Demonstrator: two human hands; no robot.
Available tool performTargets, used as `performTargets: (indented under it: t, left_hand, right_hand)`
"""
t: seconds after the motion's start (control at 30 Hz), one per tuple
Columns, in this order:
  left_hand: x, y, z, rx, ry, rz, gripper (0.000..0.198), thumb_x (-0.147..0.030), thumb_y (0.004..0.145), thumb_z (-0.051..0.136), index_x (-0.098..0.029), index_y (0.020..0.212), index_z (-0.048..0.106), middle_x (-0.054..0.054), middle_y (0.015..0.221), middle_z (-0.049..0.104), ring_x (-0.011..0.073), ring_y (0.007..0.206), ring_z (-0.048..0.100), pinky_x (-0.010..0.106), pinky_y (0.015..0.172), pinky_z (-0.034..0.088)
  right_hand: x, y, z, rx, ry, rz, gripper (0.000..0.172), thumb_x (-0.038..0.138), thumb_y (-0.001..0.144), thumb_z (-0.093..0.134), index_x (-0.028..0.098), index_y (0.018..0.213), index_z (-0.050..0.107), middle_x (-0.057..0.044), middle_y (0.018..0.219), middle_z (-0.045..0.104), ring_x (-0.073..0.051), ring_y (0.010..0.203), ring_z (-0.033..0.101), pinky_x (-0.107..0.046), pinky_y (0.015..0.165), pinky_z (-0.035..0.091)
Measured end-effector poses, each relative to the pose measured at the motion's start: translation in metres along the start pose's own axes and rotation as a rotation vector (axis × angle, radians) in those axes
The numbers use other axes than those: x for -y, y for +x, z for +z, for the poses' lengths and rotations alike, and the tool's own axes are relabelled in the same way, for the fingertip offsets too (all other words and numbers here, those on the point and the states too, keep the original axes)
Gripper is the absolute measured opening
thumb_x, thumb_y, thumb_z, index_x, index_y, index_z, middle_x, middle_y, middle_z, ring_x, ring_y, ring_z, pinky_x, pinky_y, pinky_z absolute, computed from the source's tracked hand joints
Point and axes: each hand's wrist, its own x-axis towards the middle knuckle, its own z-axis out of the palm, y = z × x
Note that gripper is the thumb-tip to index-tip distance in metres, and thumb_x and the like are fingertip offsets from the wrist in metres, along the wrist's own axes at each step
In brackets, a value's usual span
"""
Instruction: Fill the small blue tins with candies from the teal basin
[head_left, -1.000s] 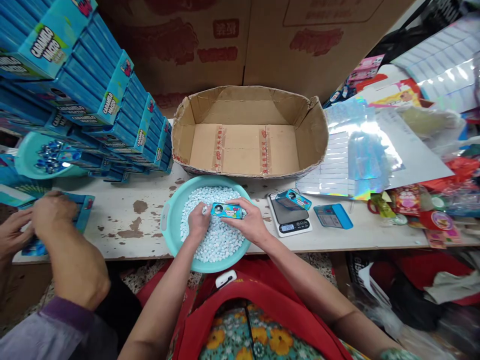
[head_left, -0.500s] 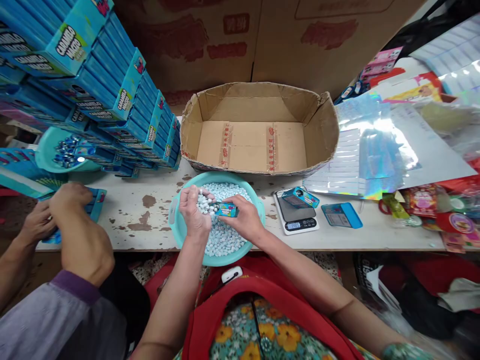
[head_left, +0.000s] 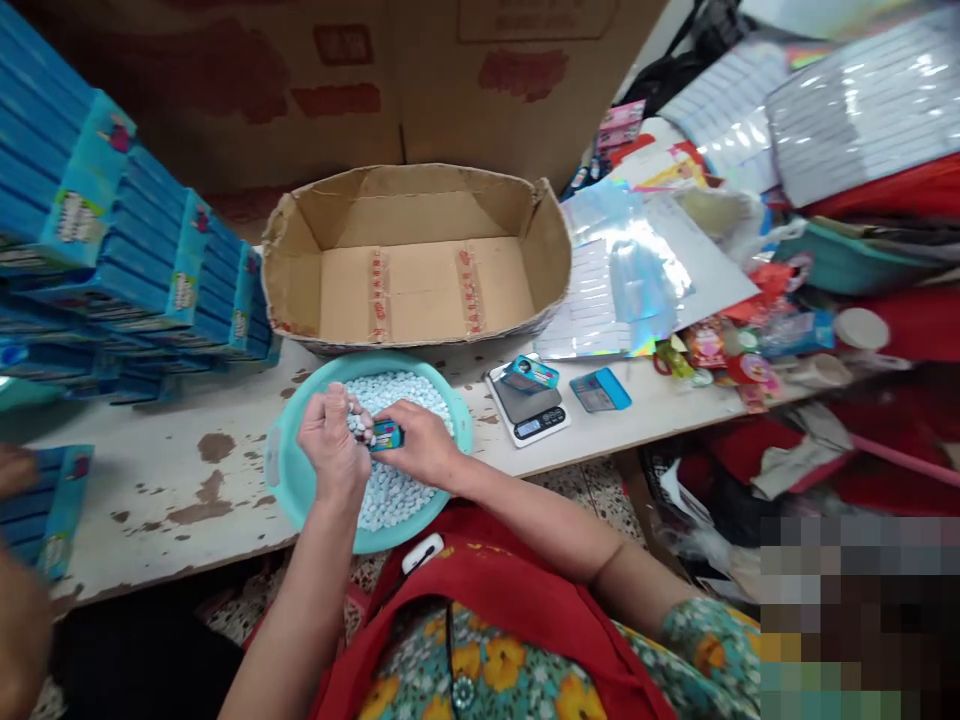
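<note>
On our left, stacked blue boxes (head_left: 142, 265) rise at the far side of the worn white bench (head_left: 176, 460), a blue tray (head_left: 49, 510) nearer us. Next sits a turquoise basin (head_left: 289, 490) of white pellets (head_left: 405, 497). Over it, our left hand (head_left: 336, 440) curls around some pellets — and just right, our right hand (head_left: 420, 445) grips a small blue tin (head_left: 388, 434). An open cardboard box (head_left: 427, 290) stands beyond. Farther right we see a scale (head_left: 529, 410) bearing another tin (head_left: 534, 374) — then a flat blue case (head_left: 602, 390).
</note>
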Motion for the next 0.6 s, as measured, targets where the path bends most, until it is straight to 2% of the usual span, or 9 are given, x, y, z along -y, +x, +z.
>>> performTargets:
  t: [0.1,0.17,0.2,0.3,0.37,0.4,0.47,0.6]
  left_hand:
    - [0.004,0.005,0.0,-0.026,0.027,0.034,0.037,-0.045,0.078,0.062,-0.018,0.066,0.039,-0.006,0.056,0.044,0.0063,0.039,0.042,0.018,0.034,0.028]
    - [0.011,0.014,-0.01,-0.081,0.074,0.066,0.036,-0.048,0.081,0.055,-0.019,0.068,0.038,-0.006,0.057,0.043,0.007,0.041,0.043,0.019,0.038,0.032]
    - [0.017,0.019,-0.018,-0.072,0.162,0.065,0.035,-0.05,0.082,0.051,-0.02,0.069,0.04,-0.005,0.058,0.045,0.0081,0.044,0.045,0.02,0.041,0.036]
    - [0.039,0.029,-0.048,0.119,0.571,-0.014,0.031,-0.049,0.076,0.056,-0.019,0.073,0.054,0.002,0.073,0.059,0.0166,0.069,0.059,0.03,0.064,0.049]
    - [0.052,0.027,-0.065,0.244,0.793,-0.02,0.031,-0.046,0.068,0.064,-0.018,0.082,0.063,0.007,0.092,0.065,0.0248,0.094,0.059,0.037,0.084,0.047]
    - [0.056,0.024,-0.071,0.254,0.843,0.002,0.034,-0.045,0.067,0.065,-0.019,0.088,0.066,0.009,0.1,0.065,0.0271,0.103,0.056,0.039,0.09,0.044]
    - [0.058,0.016,-0.076,0.198,0.821,0.016,0.038,-0.048,0.073,0.06,-0.019,0.098,0.065,0.009,0.107,0.064,0.0268,0.107,0.055,0.039,0.092,0.043]
    - [0.05,0.003,-0.071,0.09,0.473,-0.158,0.04,-0.052,0.077,0.057,-0.016,0.094,0.062,0.008,0.094,0.065,0.0205,0.085,0.064,0.033,0.077,0.049]
  right_hand:
    - [-0.001,-0.004,-0.009,0.027,0.019,0.047,0.035,0.027,0.061,0.08,0.022,0.093,0.065,0.0,0.088,0.062,-0.018,0.085,0.06,-0.028,0.077,0.046]
    - [-0.002,-0.01,-0.019,0.0,0.084,0.043,0.04,0.03,0.061,0.081,0.023,0.096,0.065,0.0,0.091,0.063,-0.017,0.087,0.06,-0.028,0.078,0.046]
    - [-0.003,-0.014,-0.024,-0.029,0.117,0.035,0.041,0.033,0.062,0.081,0.023,0.098,0.065,0.0,0.092,0.063,-0.017,0.088,0.06,-0.028,0.08,0.046]
    - [-0.009,-0.021,-0.034,-0.115,0.157,0.02,0.041,0.035,0.064,0.079,0.021,0.1,0.065,-0.001,0.093,0.063,-0.017,0.091,0.06,-0.029,0.082,0.046]
    - [-0.012,-0.023,-0.037,-0.135,0.164,0.014,0.04,0.032,0.064,0.08,0.02,0.099,0.065,-0.002,0.093,0.063,-0.017,0.091,0.06,-0.029,0.083,0.046]
    - [-0.014,-0.023,-0.037,-0.137,0.171,0.009,0.04,0.031,0.064,0.08,0.02,0.099,0.065,-0.002,0.094,0.063,-0.017,0.091,0.06,-0.029,0.083,0.046]
    - [-0.014,-0.024,-0.037,-0.14,0.188,0.001,0.039,0.03,0.064,0.079,0.021,0.099,0.064,-0.002,0.095,0.064,-0.017,0.092,0.06,-0.03,0.084,0.046]
    - [-0.011,-0.025,-0.037,-0.121,0.211,-0.003,0.037,0.031,0.064,0.079,0.021,0.096,0.065,-0.002,0.094,0.064,-0.018,0.091,0.06,-0.032,0.085,0.046]
